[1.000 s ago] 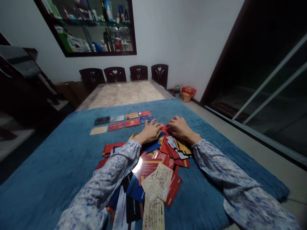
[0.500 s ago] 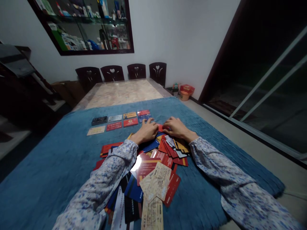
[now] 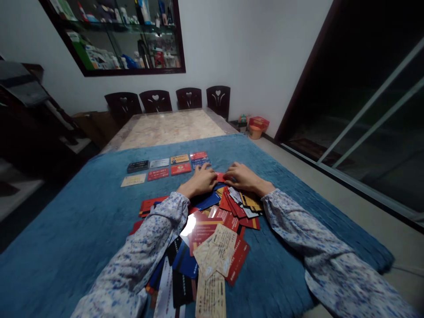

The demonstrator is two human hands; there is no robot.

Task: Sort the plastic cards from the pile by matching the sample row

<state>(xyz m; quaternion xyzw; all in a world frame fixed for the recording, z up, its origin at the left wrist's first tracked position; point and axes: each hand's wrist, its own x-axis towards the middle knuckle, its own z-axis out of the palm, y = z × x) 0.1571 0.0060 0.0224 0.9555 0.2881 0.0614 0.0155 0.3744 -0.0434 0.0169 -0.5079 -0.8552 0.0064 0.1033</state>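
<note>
Between my two hands lies a red card [image 3: 220,177], gripped at its left end by my left hand [image 3: 201,180] and at its right end by my right hand [image 3: 244,176]. The fingers of both hands are bent in around it, partly covering it. Below my wrists spreads a loose pile of cards, with a beige card [image 3: 225,247], a blue card [image 3: 185,260] and a fan of red cards [image 3: 233,204] among them. My left sleeve covers part of the pile. Beyond my left hand, rows of cards include a black card [image 3: 138,166], a yellow card [image 3: 179,159] and a cream card [image 3: 133,180].
A blue cloth [image 3: 82,216] covers the near part of the long table, whose marble top [image 3: 172,126] shows farther off. Dark chairs [image 3: 155,101] line the far end. An orange bucket [image 3: 255,131] stands on the floor by the wall, left of a dark glass door [image 3: 357,97].
Both hands stay at the red card, with only a slight shift of the fingers. The pile and the laid-out cards lie as before.
</note>
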